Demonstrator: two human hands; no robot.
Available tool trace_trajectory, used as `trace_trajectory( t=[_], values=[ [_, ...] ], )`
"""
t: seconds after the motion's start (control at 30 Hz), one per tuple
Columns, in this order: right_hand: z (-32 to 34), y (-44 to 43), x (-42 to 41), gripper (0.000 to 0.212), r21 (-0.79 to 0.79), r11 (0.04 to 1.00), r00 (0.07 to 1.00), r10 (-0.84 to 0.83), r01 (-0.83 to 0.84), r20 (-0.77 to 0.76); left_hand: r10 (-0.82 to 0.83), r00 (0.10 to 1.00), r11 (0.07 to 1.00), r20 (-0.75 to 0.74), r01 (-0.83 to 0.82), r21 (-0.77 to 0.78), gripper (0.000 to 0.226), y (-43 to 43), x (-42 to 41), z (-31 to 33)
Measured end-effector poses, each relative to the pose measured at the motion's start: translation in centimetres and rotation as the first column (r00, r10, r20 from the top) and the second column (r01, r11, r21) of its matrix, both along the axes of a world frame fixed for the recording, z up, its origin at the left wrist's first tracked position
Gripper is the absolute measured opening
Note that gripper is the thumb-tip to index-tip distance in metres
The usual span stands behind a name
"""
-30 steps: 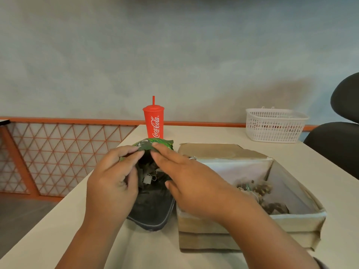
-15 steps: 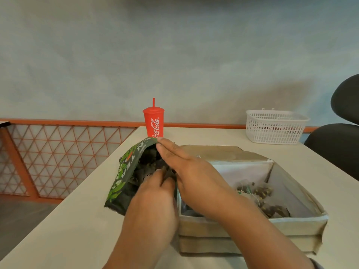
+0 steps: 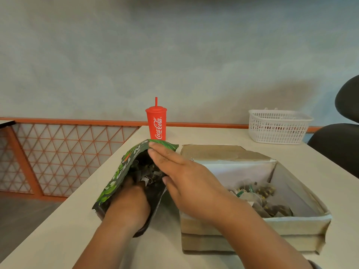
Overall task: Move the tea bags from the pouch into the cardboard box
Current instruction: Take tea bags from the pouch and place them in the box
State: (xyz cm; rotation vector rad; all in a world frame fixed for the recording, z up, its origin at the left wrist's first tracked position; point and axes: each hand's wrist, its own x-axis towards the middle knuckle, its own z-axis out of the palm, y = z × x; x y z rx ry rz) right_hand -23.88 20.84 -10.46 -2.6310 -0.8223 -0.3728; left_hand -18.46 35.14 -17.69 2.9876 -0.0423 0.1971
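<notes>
The left grip (image 3: 127, 204) sits inside the pouch (image 3: 116, 177) among tea bags (image 3: 148, 176).

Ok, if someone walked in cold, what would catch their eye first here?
Most likely the green tea pouch near the left edge of the table, with the left hand reaching inside it and the right hand laying straight fingers on its top edge. Next comes the red Coca-Cola cup standing behind the pouch, then the open cardboard box to the right with tea bags heaped inside.
</notes>
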Motion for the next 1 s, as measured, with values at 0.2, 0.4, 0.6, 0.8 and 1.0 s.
trace_trajectory(
  t=[0.2,0.4,0.6,0.8,1.0],
  values=[
    [0.1,0.6,-0.5,0.058,0.047,0.997,0.997,0.061,-0.063,0.046,0.012,0.999,0.997,-0.044,-0.008,0.082,0.043,0.5,1.1,-0.6],
    [0.4,0.2,-0.5,0.059,0.060,0.997,0.998,0.045,-0.047,0.033,0.047,0.998,0.999,0.044,-0.047,-0.001,0.035,0.1,1.1,-0.3],
    [0.5,-0.4,-0.1,0.062,0.076,0.997,1.000,0.001,-0.001,-0.004,-0.112,0.876,0.937,0.469,0.250,-0.243,0.018,-0.5,-1.8,2.2],
    [0.1,-1.2,0.6,0.061,0.131,0.989,0.987,-0.054,0.074,-0.149,-0.201,0.755,0.789,0.624,0.503,-0.354,0.021,-0.5,-3.0,3.2],
    [0.0,-1.7,0.8,0.040,0.276,0.959,0.957,0.024,0.059,-0.290,-0.165,0.709,0.477,0.685,0.666,-0.574,0.016,-0.7,-3.9,3.9]
  ],
)
